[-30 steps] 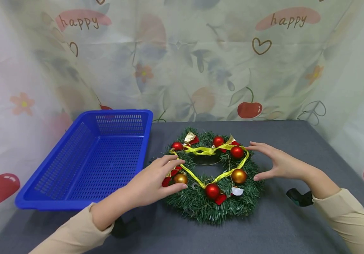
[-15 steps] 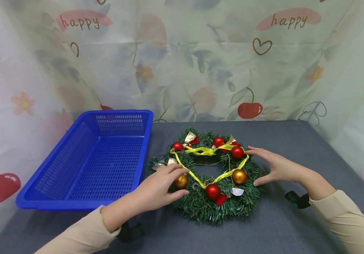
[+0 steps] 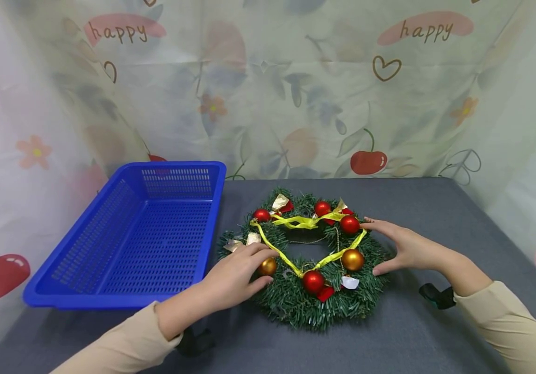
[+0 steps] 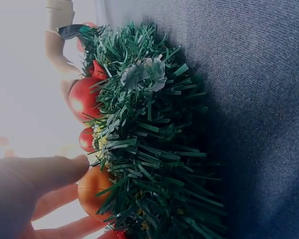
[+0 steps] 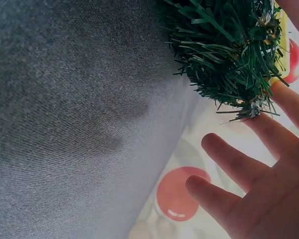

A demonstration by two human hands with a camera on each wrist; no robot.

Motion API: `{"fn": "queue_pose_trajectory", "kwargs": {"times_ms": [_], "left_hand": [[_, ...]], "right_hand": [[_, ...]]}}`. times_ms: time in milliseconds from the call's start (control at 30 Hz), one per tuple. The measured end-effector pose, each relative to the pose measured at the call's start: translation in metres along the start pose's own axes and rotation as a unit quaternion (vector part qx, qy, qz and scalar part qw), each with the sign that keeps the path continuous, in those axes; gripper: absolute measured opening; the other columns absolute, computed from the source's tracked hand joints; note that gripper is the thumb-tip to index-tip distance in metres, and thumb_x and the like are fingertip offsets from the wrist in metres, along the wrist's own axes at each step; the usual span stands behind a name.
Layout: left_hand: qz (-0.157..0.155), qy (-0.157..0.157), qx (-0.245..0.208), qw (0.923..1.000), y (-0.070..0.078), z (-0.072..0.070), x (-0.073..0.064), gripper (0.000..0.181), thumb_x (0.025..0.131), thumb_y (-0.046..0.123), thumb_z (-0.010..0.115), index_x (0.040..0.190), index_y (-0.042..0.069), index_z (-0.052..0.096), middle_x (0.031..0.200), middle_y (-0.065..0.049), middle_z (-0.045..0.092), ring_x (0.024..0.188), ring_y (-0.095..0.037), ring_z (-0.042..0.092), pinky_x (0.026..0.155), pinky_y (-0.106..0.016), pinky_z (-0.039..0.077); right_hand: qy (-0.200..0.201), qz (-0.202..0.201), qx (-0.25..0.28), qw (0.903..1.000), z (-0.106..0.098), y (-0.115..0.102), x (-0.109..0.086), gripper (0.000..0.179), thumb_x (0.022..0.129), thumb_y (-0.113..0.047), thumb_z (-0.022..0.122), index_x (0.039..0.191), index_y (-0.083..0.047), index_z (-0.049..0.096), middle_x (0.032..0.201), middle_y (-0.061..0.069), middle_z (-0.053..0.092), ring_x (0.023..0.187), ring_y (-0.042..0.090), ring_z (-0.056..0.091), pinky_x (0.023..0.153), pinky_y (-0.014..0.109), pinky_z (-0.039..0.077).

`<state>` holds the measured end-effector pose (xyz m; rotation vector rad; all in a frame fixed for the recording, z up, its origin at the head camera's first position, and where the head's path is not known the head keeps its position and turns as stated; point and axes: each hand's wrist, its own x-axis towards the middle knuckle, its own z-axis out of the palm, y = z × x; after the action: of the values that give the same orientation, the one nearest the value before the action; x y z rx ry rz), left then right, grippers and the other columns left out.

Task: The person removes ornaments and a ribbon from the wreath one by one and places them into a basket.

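A green tinsel wreath lies on the dark grey table, trimmed with red balls, gold balls, small bows and a yellow ribbon. My left hand rests over its left side, fingers bent loosely beside a gold ball. In the left wrist view the thumb lies right by that ball, with other fingers beyond it. At the wreath's right edge, my right hand has thumb and fingers spread. The right wrist view shows its fingertips at the outer tinsel.
To the left of the wreath stands a blue plastic basket with slotted walls and nothing in it. Behind the table hangs a pale printed curtain, which also runs along both sides.
My left hand has moved right and slightly down onto the wreath's left side, uncovering a gold bow there. The right hand has shifted slightly down and left. The wreath stays put.
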<state>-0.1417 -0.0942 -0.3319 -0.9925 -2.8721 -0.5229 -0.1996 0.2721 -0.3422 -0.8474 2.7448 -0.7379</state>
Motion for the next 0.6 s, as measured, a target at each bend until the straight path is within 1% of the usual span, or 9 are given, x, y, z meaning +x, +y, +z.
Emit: {"fn": "queue_pose_trajectory", "kwargs": {"times_ms": [200, 433, 600], "left_hand": [[0.007, 0.015, 0.021, 0.9996, 0.0000, 0.0022, 0.0006, 0.040, 0.086, 0.021, 0.068, 0.124, 0.012, 0.058, 0.119, -0.007, 0.060, 0.107, -0.025, 0.060, 0.088, -0.040, 0.051], [0.012, 0.017, 0.030, 0.9993, -0.0002, 0.0042, 0.0016, 0.039, 0.085, 0.018, 0.069, 0.122, 0.013, 0.059, 0.117, -0.006, 0.062, 0.107, -0.024, 0.060, 0.089, -0.039, 0.051], [0.011, 0.015, 0.033, 0.9993, -0.0001, 0.0060, 0.0016, 0.038, 0.084, 0.018, 0.070, 0.120, 0.013, 0.060, 0.115, -0.005, 0.063, 0.107, -0.025, 0.059, 0.096, -0.041, 0.047]], "right_hand": [[-0.004, 0.007, 0.000, 1.0000, 0.0012, 0.0009, 0.0006, 0.092, 0.068, -0.048, 0.078, 0.140, -0.007, 0.038, 0.150, 0.025, 0.026, 0.135, 0.047, 0.026, 0.100, 0.065, 0.032], [-0.007, 0.013, 0.000, 0.9999, 0.0013, 0.0010, 0.0008, 0.093, 0.068, -0.048, 0.078, 0.141, -0.006, 0.037, 0.151, 0.024, 0.025, 0.136, 0.048, 0.026, 0.100, 0.065, 0.032], [-0.008, 0.013, 0.000, 0.9999, 0.0013, 0.0010, 0.0008, 0.092, 0.068, -0.048, 0.078, 0.141, -0.007, 0.037, 0.151, 0.024, 0.025, 0.135, 0.048, 0.026, 0.099, 0.065, 0.032]]}}
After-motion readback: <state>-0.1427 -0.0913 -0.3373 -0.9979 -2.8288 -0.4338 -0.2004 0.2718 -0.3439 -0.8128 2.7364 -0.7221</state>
